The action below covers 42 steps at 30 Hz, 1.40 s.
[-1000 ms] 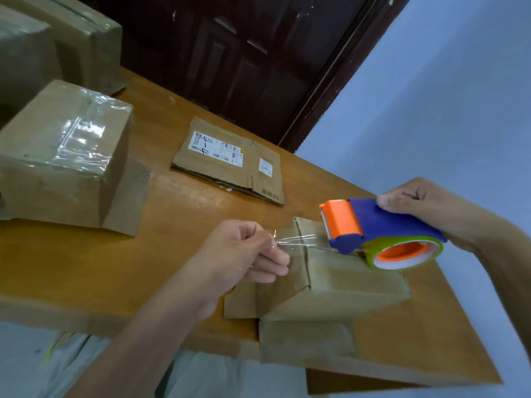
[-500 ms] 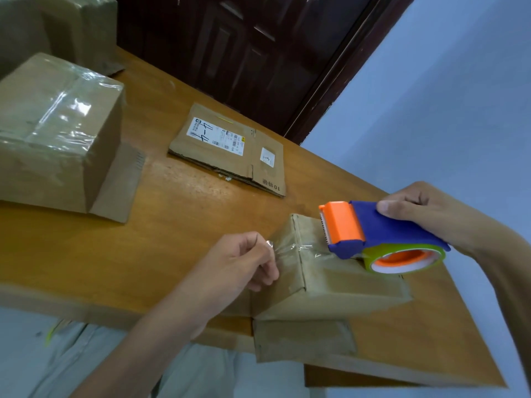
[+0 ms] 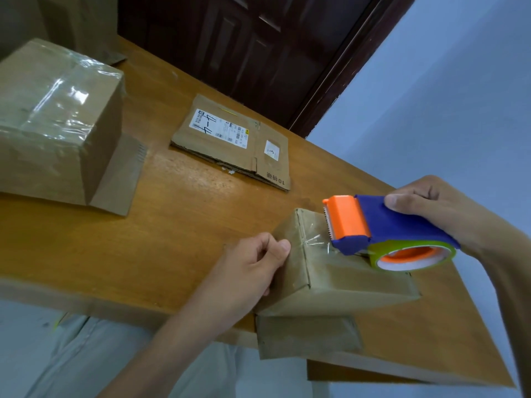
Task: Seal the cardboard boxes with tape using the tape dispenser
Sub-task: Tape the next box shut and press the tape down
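Observation:
A small cardboard box (image 3: 339, 280) lies near the table's front right corner. A loose flap hangs from it over the front edge. My right hand (image 3: 428, 208) grips the blue and orange tape dispenser (image 3: 382, 228), which rests on the box's top. A strip of clear tape (image 3: 316, 241) runs from the dispenser's toothed edge over the box's left top edge. My left hand (image 3: 253, 265) presses the tape end against the box's left side with the thumb, its fingers curled.
A larger cardboard box (image 3: 57, 122) with clear tape on top stands at the left of the wooden table (image 3: 178, 225). A flattened carton (image 3: 232, 142) with a white label lies in the middle. More boxes stand at the far left. A dark door is behind.
My left hand has carried the tape end down from mid-air onto the box's left side. The dispenser has come down onto the box top, and the tape now lies against the cardboard.

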Each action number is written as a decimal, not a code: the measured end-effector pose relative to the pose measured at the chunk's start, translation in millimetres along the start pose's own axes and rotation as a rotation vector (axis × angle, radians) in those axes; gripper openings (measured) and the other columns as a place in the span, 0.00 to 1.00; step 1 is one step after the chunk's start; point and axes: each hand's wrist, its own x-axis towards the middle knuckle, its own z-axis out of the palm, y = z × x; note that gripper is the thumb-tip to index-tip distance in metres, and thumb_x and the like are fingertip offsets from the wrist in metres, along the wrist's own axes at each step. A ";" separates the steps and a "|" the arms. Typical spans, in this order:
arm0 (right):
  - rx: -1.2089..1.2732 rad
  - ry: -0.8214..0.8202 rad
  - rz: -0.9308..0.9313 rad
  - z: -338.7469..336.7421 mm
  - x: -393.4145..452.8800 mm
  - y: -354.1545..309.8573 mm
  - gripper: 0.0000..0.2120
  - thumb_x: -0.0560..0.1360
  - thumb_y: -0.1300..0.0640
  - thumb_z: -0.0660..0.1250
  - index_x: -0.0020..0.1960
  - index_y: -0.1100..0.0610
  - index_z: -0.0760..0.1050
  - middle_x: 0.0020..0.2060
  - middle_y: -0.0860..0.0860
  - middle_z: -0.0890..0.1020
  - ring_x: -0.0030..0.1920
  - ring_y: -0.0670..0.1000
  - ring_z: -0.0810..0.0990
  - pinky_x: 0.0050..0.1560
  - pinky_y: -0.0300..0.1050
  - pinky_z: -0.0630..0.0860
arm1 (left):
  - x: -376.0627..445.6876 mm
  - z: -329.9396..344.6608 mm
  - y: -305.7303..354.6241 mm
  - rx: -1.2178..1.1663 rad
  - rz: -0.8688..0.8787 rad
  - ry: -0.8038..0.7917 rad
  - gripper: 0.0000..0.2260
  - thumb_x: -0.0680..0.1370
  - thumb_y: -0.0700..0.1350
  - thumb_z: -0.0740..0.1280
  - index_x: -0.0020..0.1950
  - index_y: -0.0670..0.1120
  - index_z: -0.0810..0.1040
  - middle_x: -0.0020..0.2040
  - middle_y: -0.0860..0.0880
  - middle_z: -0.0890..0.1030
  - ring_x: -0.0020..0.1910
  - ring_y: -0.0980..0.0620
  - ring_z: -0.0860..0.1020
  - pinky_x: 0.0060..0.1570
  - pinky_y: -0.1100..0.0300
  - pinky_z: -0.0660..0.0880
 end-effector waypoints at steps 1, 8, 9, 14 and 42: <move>-0.009 -0.001 -0.002 0.6 0.4 0.4 0.20 0.77 0.46 0.71 0.28 0.52 0.81 0.24 0.52 0.76 0.23 0.49 0.72 0.27 0.38 0.67 | -2.0 2.5 -2.2 0.090 0.011 0.027 0.24 0.75 0.72 0.55 0.34 0.54 0.72 0.29 0.57 0.72 0.31 0.54 0.75 0.39 0.52 0.72; -0.062 -0.041 0.008 3.4 6.2 -5.4 0.20 0.74 0.41 0.68 0.32 0.55 0.83 0.27 0.56 0.79 0.25 0.52 0.73 0.31 0.43 0.66 | -16.9 23.3 -9.1 0.303 0.116 0.440 0.08 0.82 0.60 0.61 0.58 0.60 0.70 0.51 0.59 0.78 0.50 0.62 0.78 0.45 0.63 0.74; -0.060 -0.031 0.008 3.6 5.0 -5.1 0.20 0.74 0.41 0.67 0.32 0.55 0.82 0.26 0.55 0.78 0.25 0.52 0.73 0.31 0.42 0.66 | -21.1 26.9 -9.8 0.291 0.217 0.525 0.12 0.83 0.57 0.61 0.66 0.61 0.70 0.60 0.61 0.77 0.59 0.63 0.76 0.53 0.64 0.74; -0.032 0.016 0.013 3.3 1.3 -1.1 0.20 0.74 0.42 0.68 0.30 0.55 0.80 0.25 0.52 0.78 0.23 0.50 0.73 0.27 0.38 0.67 | -43.4 58.8 -15.4 0.172 0.463 0.285 0.28 0.87 0.61 0.46 0.86 0.54 0.56 0.85 0.59 0.58 0.83 0.59 0.56 0.80 0.55 0.61; -0.037 -0.089 0.040 -6.6 -15.1 -3.9 0.18 0.73 0.40 0.67 0.32 0.49 0.84 0.28 0.48 0.83 0.27 0.46 0.79 0.31 0.36 0.71 | 12.8 26.2 1.0 0.253 0.618 0.152 0.27 0.74 0.54 0.62 0.73 0.47 0.71 0.62 0.50 0.75 0.61 0.49 0.76 0.54 0.56 0.77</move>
